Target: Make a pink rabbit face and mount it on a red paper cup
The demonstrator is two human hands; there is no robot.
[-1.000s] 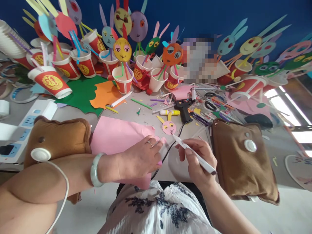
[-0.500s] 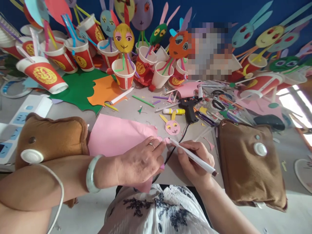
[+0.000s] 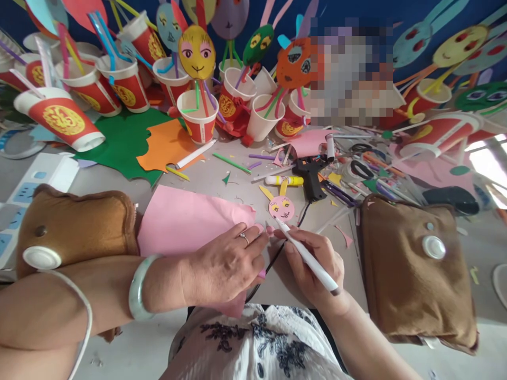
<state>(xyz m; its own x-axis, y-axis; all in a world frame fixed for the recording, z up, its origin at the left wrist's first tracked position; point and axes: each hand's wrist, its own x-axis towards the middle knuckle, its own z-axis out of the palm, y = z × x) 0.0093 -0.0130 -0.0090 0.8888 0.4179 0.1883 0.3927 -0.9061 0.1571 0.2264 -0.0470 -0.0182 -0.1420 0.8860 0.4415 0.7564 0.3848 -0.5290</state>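
Observation:
My right hand (image 3: 319,261) is closed around a white marker (image 3: 309,258), its dark tip pointing up and left beside the pink rabbit face (image 3: 282,209) with yellow ears. My left hand (image 3: 229,258) rests on a sheet of pink paper (image 3: 182,219), fingers curled down and holding it. At its fingertips lies a small pink paper piece (image 3: 270,230), partly hidden. More pink paper pokes out under the palm. Whether the marker's tip touches anything, I cannot tell.
Behind stand red-and-white paper cups (image 3: 198,119) with straw-limbed paper faces. A black glue gun (image 3: 311,179) lies right of centre, its cord passing between my hands. Brown pouches flank me, left (image 3: 85,224) and right (image 3: 415,274). Green paper (image 3: 119,142) and a power strip (image 3: 29,190) are left.
The marker's tip has lifted off toward the rabbit face, and the marker is steeper in my right hand. My left hand stays on the pink paper. The view has shifted slightly.

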